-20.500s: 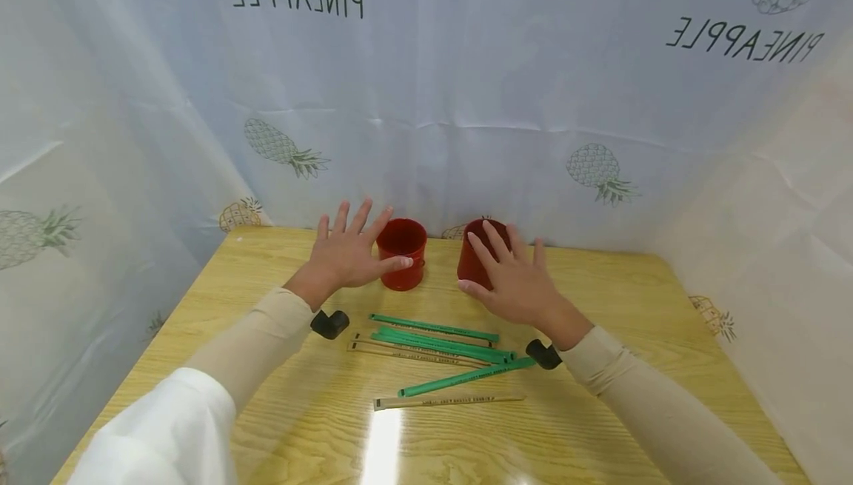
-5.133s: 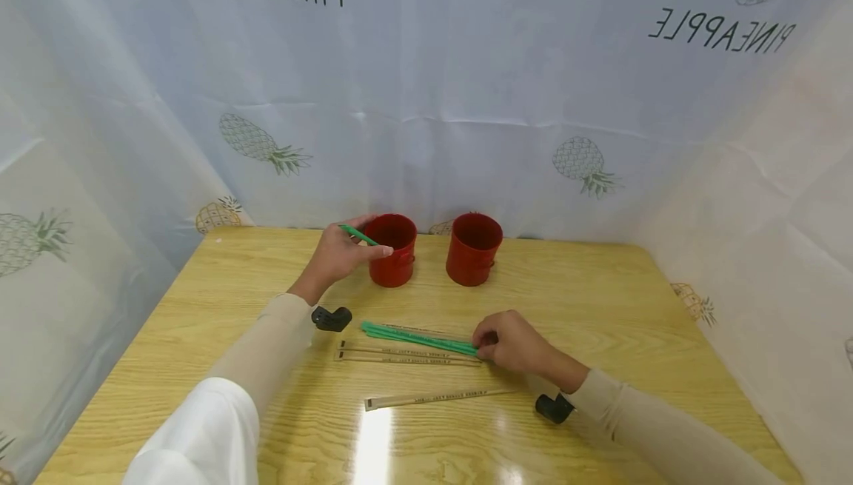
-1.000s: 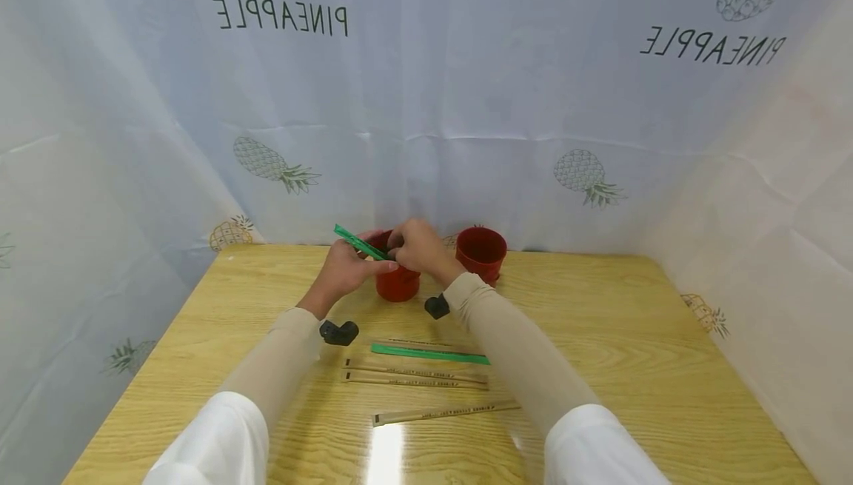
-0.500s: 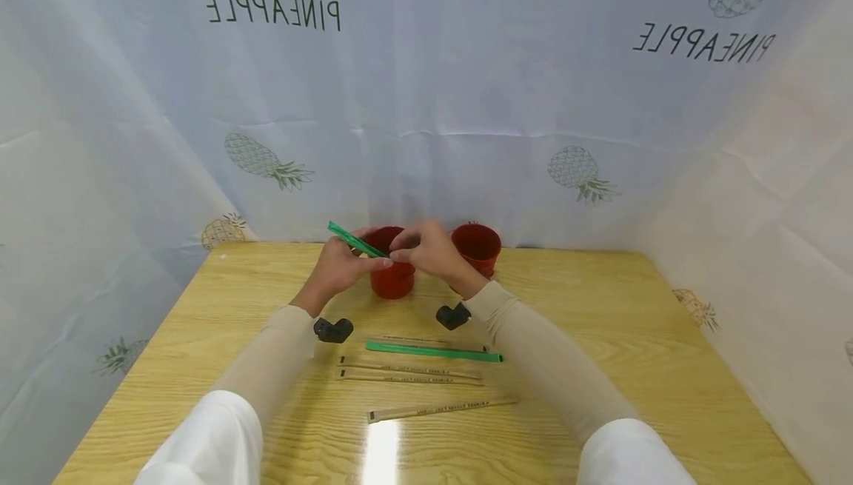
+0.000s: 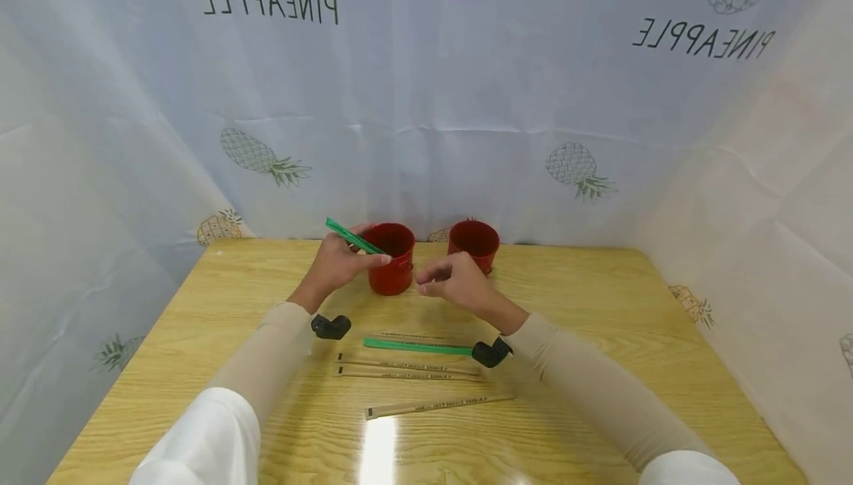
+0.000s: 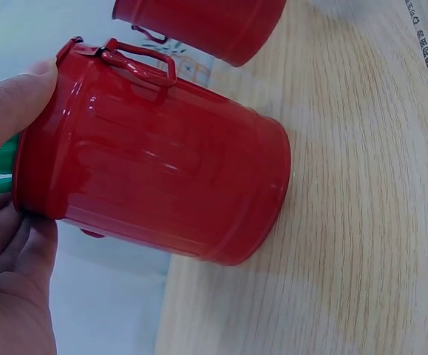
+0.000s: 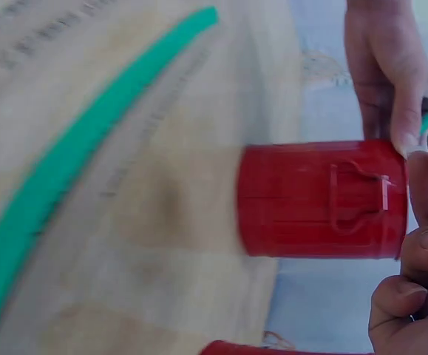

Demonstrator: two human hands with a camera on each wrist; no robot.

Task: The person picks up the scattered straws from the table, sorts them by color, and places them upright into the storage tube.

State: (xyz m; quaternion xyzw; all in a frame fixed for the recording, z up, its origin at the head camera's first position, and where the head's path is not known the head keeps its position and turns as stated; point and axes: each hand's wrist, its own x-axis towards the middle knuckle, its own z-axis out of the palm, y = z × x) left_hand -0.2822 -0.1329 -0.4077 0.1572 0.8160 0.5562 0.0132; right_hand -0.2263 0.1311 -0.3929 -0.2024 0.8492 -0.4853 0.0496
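My left hand (image 5: 336,261) grips the rim of the left red bucket (image 5: 390,279), thumb in front and fingers behind. The left wrist view shows the bucket's wall (image 6: 162,163) and folded wire handle close up. Slim green paper-wrapped sticks (image 5: 349,234), like wrapped straws, lean out of its mouth over my left hand. My right hand (image 5: 466,286) hovers just right of this bucket, fingers bent and nothing visible between them. Beneath the right forearm, one green wrapped stick (image 5: 416,346) lies on the table. The black wrist camera hides its right end.
A second red bucket (image 5: 481,257) stands right of the first, partly behind my right hand. Several brown wrapped sticks (image 5: 433,406) lie on the wooden table (image 5: 586,396). A white curtain (image 5: 466,100) with pineapple prints closes off the back and sides.
My right hand has drawn back from the left bucket's mouth, down and to the right. Compared with five seconds ago, green sticks have gone from the table into that bucket. The left hand keeps its grip.
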